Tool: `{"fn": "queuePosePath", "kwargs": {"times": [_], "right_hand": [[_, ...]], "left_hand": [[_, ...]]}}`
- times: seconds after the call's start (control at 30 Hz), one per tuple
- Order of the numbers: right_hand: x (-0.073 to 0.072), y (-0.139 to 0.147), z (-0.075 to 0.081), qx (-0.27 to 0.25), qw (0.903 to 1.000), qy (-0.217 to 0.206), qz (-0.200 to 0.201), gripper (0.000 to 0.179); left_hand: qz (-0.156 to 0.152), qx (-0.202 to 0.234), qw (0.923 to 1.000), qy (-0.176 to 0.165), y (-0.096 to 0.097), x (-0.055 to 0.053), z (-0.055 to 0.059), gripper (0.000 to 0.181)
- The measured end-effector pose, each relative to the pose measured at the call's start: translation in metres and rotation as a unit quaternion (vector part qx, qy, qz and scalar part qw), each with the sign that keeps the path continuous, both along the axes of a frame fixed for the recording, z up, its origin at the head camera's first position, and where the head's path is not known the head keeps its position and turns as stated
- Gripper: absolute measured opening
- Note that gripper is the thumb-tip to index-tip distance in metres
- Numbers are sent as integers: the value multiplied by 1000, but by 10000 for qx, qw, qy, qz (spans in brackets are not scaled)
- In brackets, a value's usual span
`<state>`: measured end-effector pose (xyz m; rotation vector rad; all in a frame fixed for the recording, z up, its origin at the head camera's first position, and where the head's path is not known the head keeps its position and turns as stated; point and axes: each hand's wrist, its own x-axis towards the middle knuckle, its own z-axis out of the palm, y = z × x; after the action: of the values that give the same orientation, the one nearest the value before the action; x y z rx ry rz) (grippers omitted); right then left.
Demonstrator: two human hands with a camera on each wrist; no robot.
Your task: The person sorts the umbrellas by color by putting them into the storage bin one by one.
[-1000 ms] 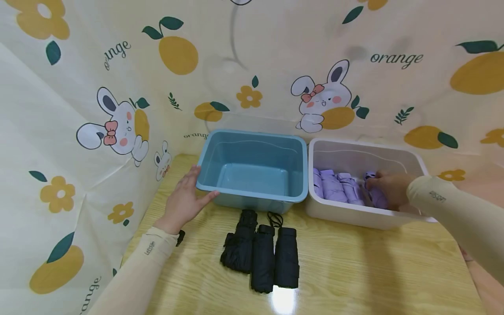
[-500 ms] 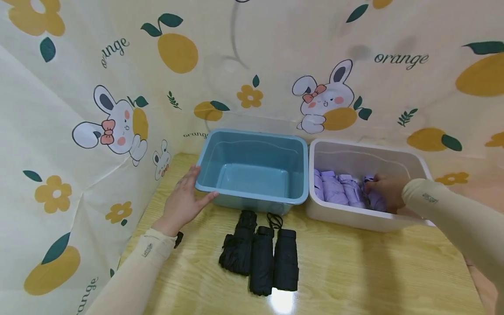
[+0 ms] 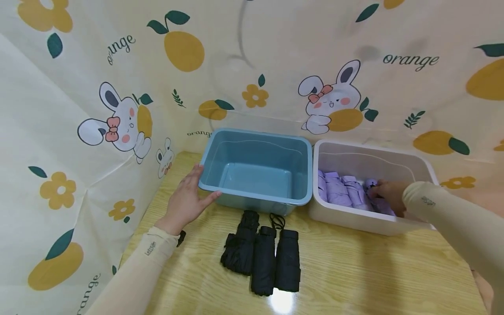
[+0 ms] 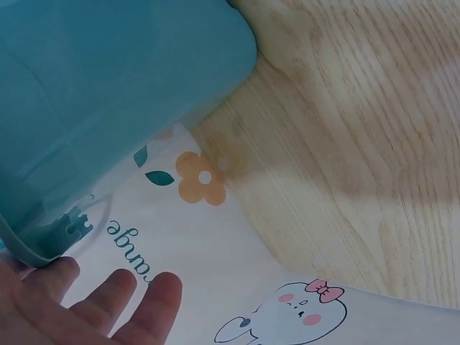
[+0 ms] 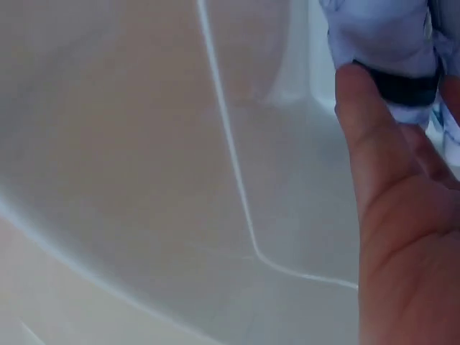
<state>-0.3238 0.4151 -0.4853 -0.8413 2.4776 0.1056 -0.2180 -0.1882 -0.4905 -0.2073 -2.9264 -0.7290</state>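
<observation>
My left hand (image 3: 185, 203) rests at the left front corner of a blue plastic bin (image 3: 260, 199), fingers spread and thumb along the front rim. In the left wrist view, its fingertips (image 4: 162, 295) lie right by the bin's edge. My right hand (image 3: 391, 196) reaches into a whitish bin (image 3: 354, 222) on the right. It holds a light purple folded umbrella (image 5: 381, 36) with a dark band, thumb against its near end. To the left of it, several similar purple umbrellas (image 3: 337, 192) stand side by side. The hand hides part of the held one.
Three black folded umbrellas (image 3: 264, 267) lie side by side on the wooden table (image 3: 334, 267), in front of the blue bin. One has a cord loop (image 3: 277, 221). A patterned sheet (image 3: 260, 52) hangs close behind the bins and along the left side.
My right hand has brought the purple umbrella slightly left, closer to the row in the whitish bin. My left hand stays at the blue bin. The head view has shifted slightly.
</observation>
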Motion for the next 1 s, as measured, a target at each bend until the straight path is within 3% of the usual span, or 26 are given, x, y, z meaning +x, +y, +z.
{"fn": "queuePosePath", "kwargs": {"times": [0.37, 0.6, 0.8, 1.0], "right_hand": [[11, -6, 27, -154, 9993, 219, -245, 82], [23, -14, 65, -130, 9956, 414, -831, 74], [54, -25, 99, -345, 9875, 1277, -859, 68], [102, -34, 126, -482, 9805, 1805, -604, 67]], "left_hand": [[-73, 82, 9999, 39, 3, 4, 10, 99], [-34, 86, 9999, -63, 4, 5, 10, 101], [-27, 127, 9998, -154, 4, 5, 8, 103], [-26, 119, 9997, -214, 5, 4, 3, 106]]}}
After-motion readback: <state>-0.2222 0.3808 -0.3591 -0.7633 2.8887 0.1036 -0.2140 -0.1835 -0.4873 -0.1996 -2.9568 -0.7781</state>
